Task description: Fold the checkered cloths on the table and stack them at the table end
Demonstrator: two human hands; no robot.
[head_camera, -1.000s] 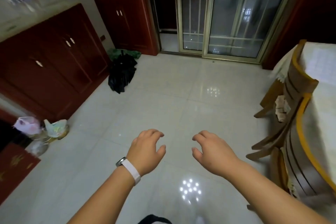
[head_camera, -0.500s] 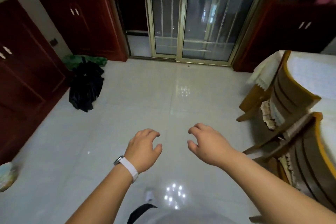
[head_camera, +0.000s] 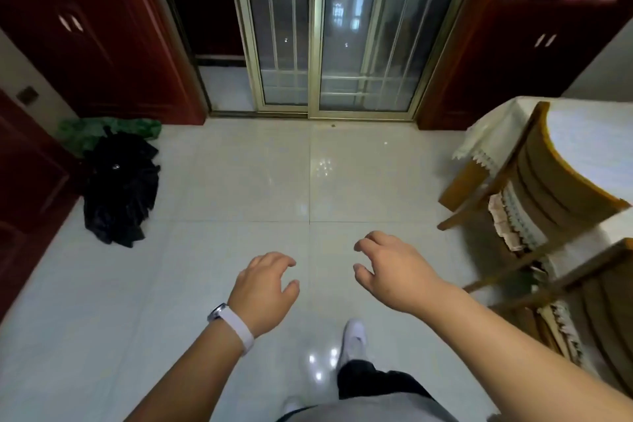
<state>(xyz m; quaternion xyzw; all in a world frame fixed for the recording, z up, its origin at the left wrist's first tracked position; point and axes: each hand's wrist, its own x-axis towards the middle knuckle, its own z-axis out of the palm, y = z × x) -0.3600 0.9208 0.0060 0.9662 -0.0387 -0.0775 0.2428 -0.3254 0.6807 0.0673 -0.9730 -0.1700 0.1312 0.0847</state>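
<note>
Head view: left hand (head_camera: 263,291) & right hand (head_camera: 394,271) hang over the floor (head_camera: 239,181), fingers (head_camera: 274,262) loosely curled, holding nothing; checkered cloths not in sight, prob. on worktop (head_camera: 582,134) far right, likely light & limp, so pinch corners.

The silicone wristband (head_camera: 239,331) by my left hand (head_camera: 263,288) is white. The glossy tiled floor (head_camera: 239,188) is pale grey-white, the wooden cabinets (head_camera: 102,44) dark red, the crumpled fabric heap (head_camera: 120,192) black, the lace-edged tablecloth (head_camera: 486,140) cream.
</note>
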